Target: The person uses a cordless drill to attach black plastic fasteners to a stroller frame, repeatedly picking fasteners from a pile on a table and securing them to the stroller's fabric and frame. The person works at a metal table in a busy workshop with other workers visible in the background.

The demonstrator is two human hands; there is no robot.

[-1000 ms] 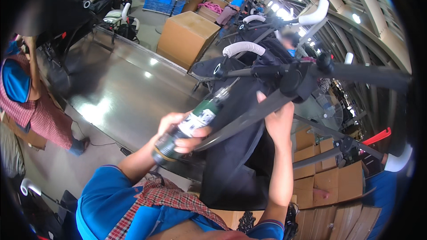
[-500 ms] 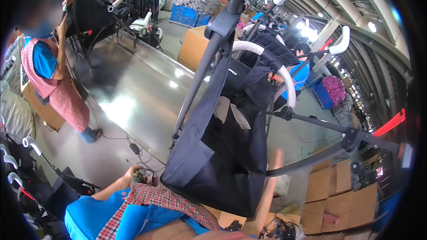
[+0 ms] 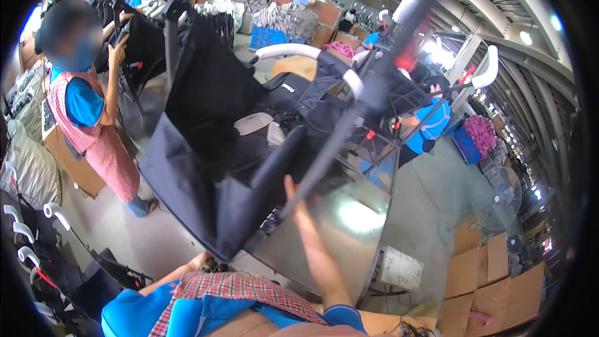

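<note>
1. The stroller (image 3: pixel 199 175) lies straight ahead of the left grip (image 3: pixel 203 263) and the right grip (image 3: pixel 299 205), tilted. Its lowest cloth corner hangs just beside the left grip. The bare table (image 3: pixel 349 243) shows to the right of the right forearm; what the stroller rests on is hidden.

2. It should handle as an awkward load rather than a very heavy one: the black cloth looks soft and floppy, likely to fold under a push, while the dark tube (image 3: pixel 354 126) rising beyond the right grip looks stiff. The padded white handle (image 3: pixel 287 50), far ahead of both grips, seems cushioned and not slippery. Nothing appears fragile.

3. The tube seems the best place to take hold; the loose cloth near the left grip would probably sag.

4. The right arm reaches well forward, with one finger pointing up beside the tube's blurred lower end. Whether the right grip closes on it, I cannot tell.

5. The left arm is bent and low, close to the body. The left grip's fingers seem curled round a dark tool (image 3: pixel 216 266), mostly hidden.
</note>
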